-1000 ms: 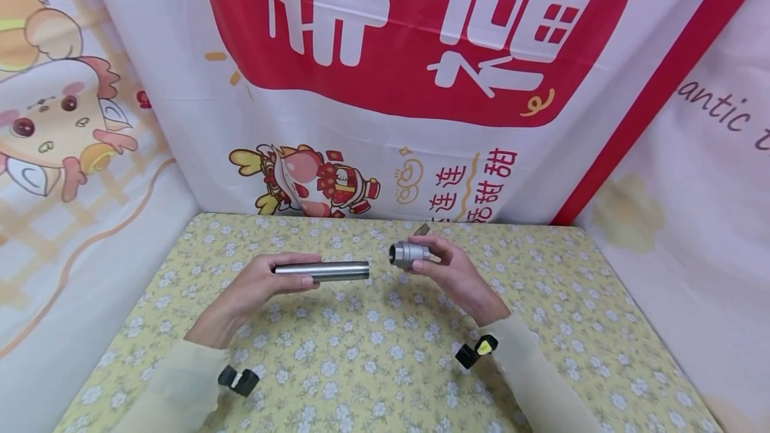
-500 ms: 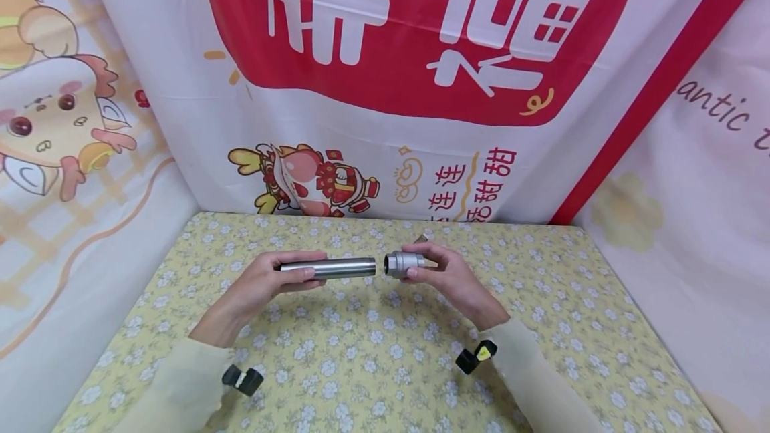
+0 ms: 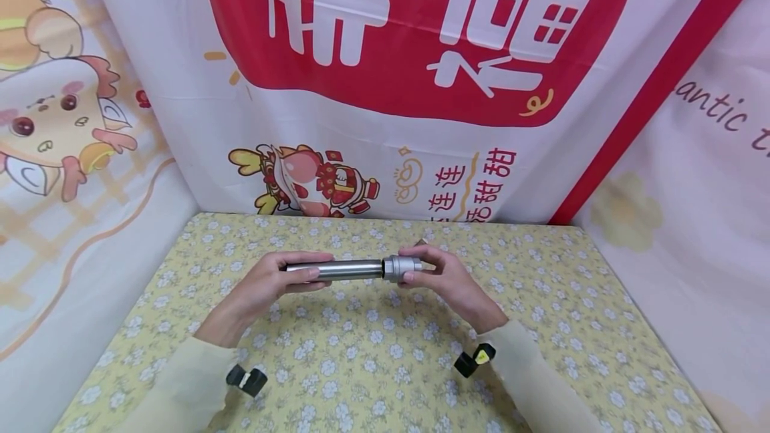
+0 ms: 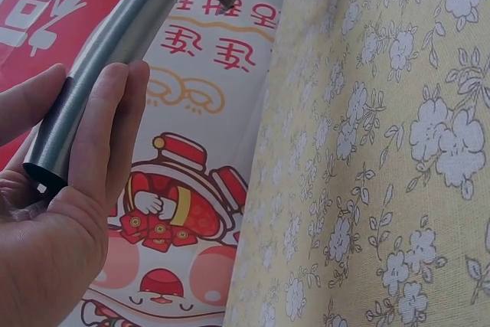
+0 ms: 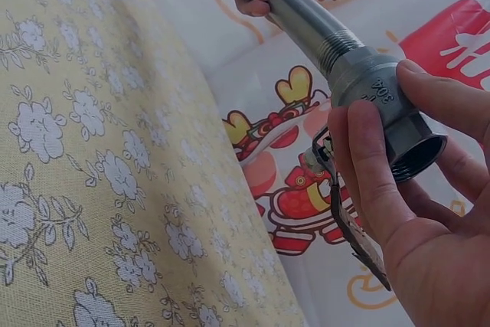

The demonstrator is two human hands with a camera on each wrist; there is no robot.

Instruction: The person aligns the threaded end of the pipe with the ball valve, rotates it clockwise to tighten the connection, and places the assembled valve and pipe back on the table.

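Observation:
My left hand [image 3: 271, 280] grips a smooth steel pipe [image 3: 351, 269], thumb on one side and fingers on the other. Screw thread [image 5: 337, 47] shows at the pipe's far end in the right wrist view. My right hand [image 3: 448, 279] holds a grey metal ball valve [image 3: 398, 268] between thumb and fingers; "304" is cast on its body. The pipe's threaded end meets the valve's mouth, the two roughly in line. How deep the thread sits inside cannot be told. The valve's flat lever handle [image 5: 348, 227] hangs beside my right fingers, and its other threaded opening [image 5: 419, 160] faces outward.
Both hands are above a table with a yellow floral cloth [image 3: 361, 366]. Printed white and red hangings [image 3: 421, 105] stand behind it, with more fabric [image 3: 680, 219] along the sides. Each wrist wears a black strap mount [image 3: 246, 379].
Pipe and valve have come together: the left hand moved the pipe slightly right, while the right hand brought the valve left. The gap between them has closed.

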